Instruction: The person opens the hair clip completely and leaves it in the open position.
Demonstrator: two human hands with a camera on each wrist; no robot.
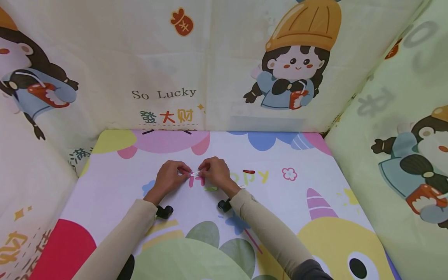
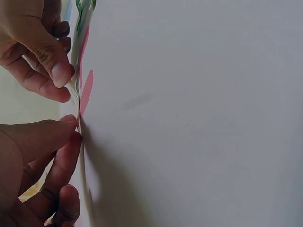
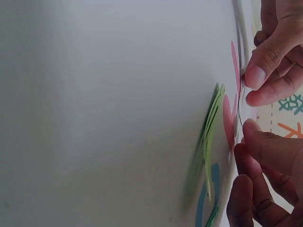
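Between both hands, a slim white hair clip (image 1: 195, 174) is held over the pink printed letter. My left hand (image 1: 172, 174) pinches its left end with thumb and fingertips. At the other end, my right hand (image 1: 216, 171) pinches it the same way. The clip is thin and partly covered by the fingers in the wrist views. Just below the right hand lies a green hair clip (image 1: 210, 189), seen larger in the right wrist view as slim green loops (image 3: 212, 130). A red hair clip (image 1: 249, 171) rests on the printed cloth to the right.
A colourful printed cloth (image 1: 273, 155) covers the table. Patterned cloth walls (image 1: 224, 77) stand at the back and both sides. A small white item (image 1: 242, 187) lies beside the right wrist. Black wrist cameras (image 1: 165, 212) sit under both forearms.
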